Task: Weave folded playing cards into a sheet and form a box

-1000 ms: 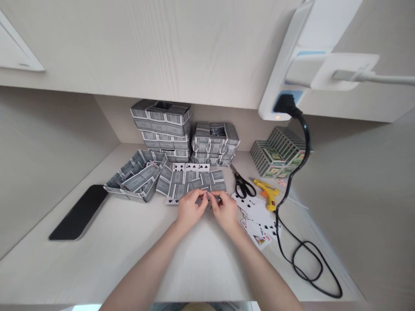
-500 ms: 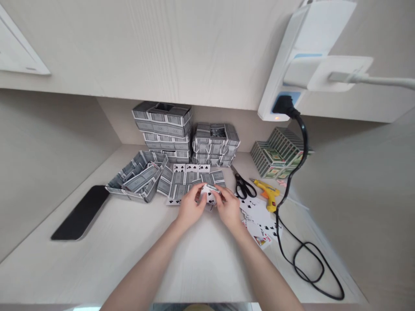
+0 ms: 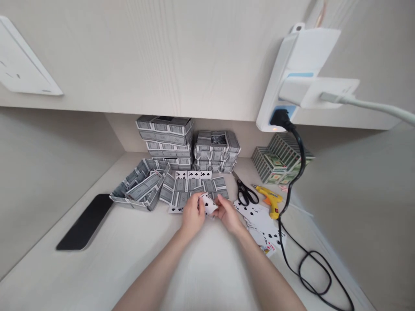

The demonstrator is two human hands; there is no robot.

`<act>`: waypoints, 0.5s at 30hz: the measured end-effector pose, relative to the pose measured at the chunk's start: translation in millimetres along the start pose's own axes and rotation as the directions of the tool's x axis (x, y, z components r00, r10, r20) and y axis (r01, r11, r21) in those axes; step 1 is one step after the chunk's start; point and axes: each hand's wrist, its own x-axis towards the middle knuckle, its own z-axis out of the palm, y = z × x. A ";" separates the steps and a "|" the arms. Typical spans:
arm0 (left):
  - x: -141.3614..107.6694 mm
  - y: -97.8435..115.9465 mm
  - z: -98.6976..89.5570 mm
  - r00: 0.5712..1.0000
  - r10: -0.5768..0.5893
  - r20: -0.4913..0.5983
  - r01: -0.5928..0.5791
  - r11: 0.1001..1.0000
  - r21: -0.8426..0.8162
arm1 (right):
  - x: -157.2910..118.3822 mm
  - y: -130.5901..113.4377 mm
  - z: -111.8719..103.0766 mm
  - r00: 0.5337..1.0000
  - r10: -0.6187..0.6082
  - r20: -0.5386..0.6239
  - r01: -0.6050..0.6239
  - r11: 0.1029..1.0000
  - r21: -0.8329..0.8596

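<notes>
Between my hands is a playing card (image 3: 208,204) with black spade pips, its face turned up toward me and tilted. My left hand (image 3: 193,214) is closed on the card's left side, thumb along its face. At the card's right edge, my right hand (image 3: 228,212) pinches it; some of the fingertips are hidden behind it. Just beyond lies a flat panel of joined cards (image 3: 182,185), mostly grey backs up, with a few black-suited faces along its far and near edges.
An open card-built box (image 3: 129,201) holds folded card pieces, left. Behind stand stacked card boxes (image 3: 168,138). Black scissors (image 3: 247,193), a yellow glue gun (image 3: 271,199), loose cards (image 3: 259,218) and a looping black cable (image 3: 303,259) lie right. A black phone (image 3: 84,222) lies left.
The card has been turned and tilted, so more of its face shows. My right hand has shifted to its right edge. The whole view has moved slightly.
</notes>
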 end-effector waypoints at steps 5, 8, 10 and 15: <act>0.3 -1.7 0.7 0.999 -0.004 -0.037 0.002 0.999 -0.043 | -0.7 -1.0 0.7 0.977 0.137 0.164 -0.158 0.980 0.121; 1.2 0.3 -0.3 0.999 0.048 0.002 -0.047 0.994 -0.094 | -3.0 -4.1 1.4 0.962 0.172 0.213 -0.204 0.969 0.141; 2.3 3.1 -2.3 0.995 0.097 0.020 -0.094 0.988 -0.121 | -3.1 -6.0 1.8 0.956 0.188 0.225 -0.224 0.964 0.144; 3.3 12.7 -11.1 0.991 0.111 -0.075 -0.119 0.986 -0.115 | 0.0 -8.6 4.1 0.966 0.161 0.201 -0.196 0.967 0.165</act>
